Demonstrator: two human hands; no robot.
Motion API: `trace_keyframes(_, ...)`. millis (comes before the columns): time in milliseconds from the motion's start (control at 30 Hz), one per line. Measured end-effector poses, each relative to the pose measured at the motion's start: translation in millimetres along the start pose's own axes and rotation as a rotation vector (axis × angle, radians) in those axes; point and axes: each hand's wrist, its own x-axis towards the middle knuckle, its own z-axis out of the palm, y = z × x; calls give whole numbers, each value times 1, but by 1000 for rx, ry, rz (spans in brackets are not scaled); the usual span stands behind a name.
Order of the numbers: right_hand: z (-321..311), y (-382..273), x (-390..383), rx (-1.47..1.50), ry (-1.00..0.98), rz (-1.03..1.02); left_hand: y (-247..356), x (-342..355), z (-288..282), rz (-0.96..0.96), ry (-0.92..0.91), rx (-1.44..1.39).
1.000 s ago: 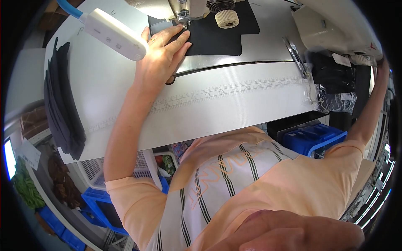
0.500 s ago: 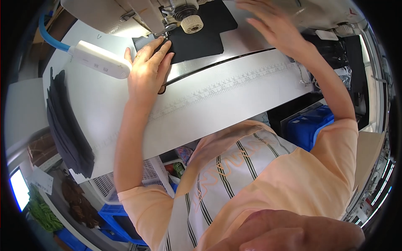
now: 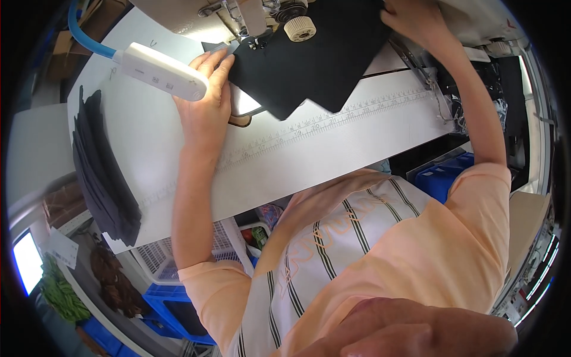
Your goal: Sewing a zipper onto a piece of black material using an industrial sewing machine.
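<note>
A piece of black fabric (image 3: 315, 65) lies under the sewing machine head (image 3: 178, 15), its notched edge hanging over the table toward me. My left hand (image 3: 208, 80) rests beside the presser foot (image 3: 257, 43), fingers stretched out and close together at the fabric's left edge. The white lamp (image 3: 163, 71) partly covers that hand. At the far right my right hand (image 3: 416, 24) has curled fingers on the fabric's upper right edge; the fingertips are partly hidden.
A stack of dark cloth pieces (image 3: 106, 172) lies on the table's left side. A ruler scale (image 3: 285, 137) runs along the white table (image 3: 256, 184). Tweezers or thread snips (image 3: 410, 59) lie at right. A white basket (image 3: 154, 262) and blue crates (image 3: 172, 309) stand below.
The black fabric has turned and spread toward me and to the right. My right hand, spread before, now has its fingers curled at the fabric. The left hand has shifted slightly.
</note>
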Motion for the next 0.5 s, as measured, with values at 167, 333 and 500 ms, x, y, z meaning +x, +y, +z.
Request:
trace_keyframes(167, 3, -51, -137, 348, 139, 32, 20, 4, -1, -34, 7, -198)
trace_keyframes(333, -29, -77, -114, 477, 493, -198, 34, -9, 11, 108, -11, -29)
trace_keyframes(500, 0, -146, -25, 900, 331, -358, 37, -10, 12, 78, -26, 50)
